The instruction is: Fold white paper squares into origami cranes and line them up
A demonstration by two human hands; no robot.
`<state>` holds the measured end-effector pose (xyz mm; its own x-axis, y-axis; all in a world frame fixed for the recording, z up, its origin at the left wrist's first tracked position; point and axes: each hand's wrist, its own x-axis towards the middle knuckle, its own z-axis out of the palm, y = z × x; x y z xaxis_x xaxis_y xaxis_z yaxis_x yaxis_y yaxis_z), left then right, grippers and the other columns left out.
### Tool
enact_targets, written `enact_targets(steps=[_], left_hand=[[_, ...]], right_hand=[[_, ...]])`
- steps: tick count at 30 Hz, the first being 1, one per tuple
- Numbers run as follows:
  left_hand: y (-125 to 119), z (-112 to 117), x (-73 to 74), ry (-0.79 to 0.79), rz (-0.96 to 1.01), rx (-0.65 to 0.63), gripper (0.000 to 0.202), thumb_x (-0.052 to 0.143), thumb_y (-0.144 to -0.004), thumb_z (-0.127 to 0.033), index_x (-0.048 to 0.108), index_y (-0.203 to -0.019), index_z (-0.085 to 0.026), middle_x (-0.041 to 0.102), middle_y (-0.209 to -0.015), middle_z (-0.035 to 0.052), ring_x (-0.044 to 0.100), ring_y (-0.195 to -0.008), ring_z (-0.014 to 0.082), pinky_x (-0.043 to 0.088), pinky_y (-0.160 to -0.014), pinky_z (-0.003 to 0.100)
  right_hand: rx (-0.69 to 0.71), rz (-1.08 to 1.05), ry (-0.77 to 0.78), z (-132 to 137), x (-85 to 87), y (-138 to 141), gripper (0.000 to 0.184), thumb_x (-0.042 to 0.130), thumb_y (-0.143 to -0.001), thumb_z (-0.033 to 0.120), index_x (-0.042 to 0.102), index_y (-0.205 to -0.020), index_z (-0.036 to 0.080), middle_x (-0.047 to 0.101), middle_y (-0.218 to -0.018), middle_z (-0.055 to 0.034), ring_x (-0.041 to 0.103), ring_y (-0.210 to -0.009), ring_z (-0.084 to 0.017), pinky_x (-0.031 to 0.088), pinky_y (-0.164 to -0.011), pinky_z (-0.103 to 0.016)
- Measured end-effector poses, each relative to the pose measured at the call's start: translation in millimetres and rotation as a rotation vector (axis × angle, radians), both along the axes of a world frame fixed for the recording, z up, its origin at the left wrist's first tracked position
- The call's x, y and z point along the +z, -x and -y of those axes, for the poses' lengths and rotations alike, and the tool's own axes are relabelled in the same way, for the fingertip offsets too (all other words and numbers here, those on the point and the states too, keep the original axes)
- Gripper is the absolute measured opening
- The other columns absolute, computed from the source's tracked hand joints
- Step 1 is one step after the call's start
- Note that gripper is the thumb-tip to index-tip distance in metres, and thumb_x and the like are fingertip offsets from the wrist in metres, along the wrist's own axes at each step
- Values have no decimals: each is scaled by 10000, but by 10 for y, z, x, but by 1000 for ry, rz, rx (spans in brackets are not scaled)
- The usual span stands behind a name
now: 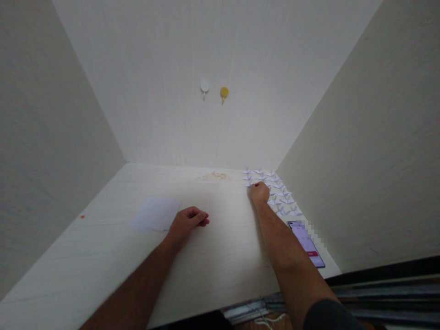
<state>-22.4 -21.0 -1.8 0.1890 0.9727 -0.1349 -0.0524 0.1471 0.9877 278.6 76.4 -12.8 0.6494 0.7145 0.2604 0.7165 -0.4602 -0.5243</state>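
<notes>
Several small white folded paper cranes (279,195) lie in rows at the far right corner of the pale desk (103,256). My right hand (259,191) reaches among them with its fingers curled, touching the cranes; what it grips, if anything, is hidden. My left hand (188,220) rests on the desk in a loose fist, with nothing visible in it. It lies just right of a flat white square sheet of paper (156,213).
A phone (307,243) with a lit screen lies near the desk's right edge. Walls enclose the desk at left, back and right. Two round hooks, white (204,87) and yellow (224,93), hang on the back wall. A stain (216,175) marks the far desk.
</notes>
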Motion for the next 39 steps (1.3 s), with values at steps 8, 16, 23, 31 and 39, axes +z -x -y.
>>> enact_targets(steps=[8,16,23,31,39], left_hand=[[-1,-21,-64,3,31,14,241,751,-713,-383,691,-729,-150,730,-693,71,675,-643,160,534,-683,286],[5,-37,-97,2,41,-3,259,750,-717,-402,687,-731,-151,729,-703,71,677,-659,163,533,-688,285],[-27,11,-56,1,55,13,248,746,-706,-384,673,-721,-148,722,-700,76,681,-664,177,542,-705,316],[-13,12,-71,-25,2,17,286,755,-704,-413,673,-732,-141,723,-709,85,678,-668,176,534,-707,319],[-63,138,-2,-98,-167,98,218,709,-731,-368,652,-693,-161,681,-626,32,588,-585,128,463,-627,260]], right_hand=[[-4,-1,18,-13,-8,9,204,537,-829,245,714,-865,150,732,-855,-166,694,-841,-270,485,-685,-305],[-11,-33,-23,15,1,13,169,579,-787,256,710,-826,157,731,-801,-136,685,-812,-255,475,-693,-292],[-53,-144,-111,211,10,61,219,536,-784,288,697,-841,151,728,-838,-130,664,-821,-254,473,-740,-313],[-14,-327,-210,509,-78,604,224,528,-772,345,675,-746,178,718,-736,-83,630,-699,-223,469,-687,-302],[224,-493,-275,568,-88,811,250,601,-760,414,665,-702,179,674,-653,-21,587,-625,-175,433,-642,-270]])
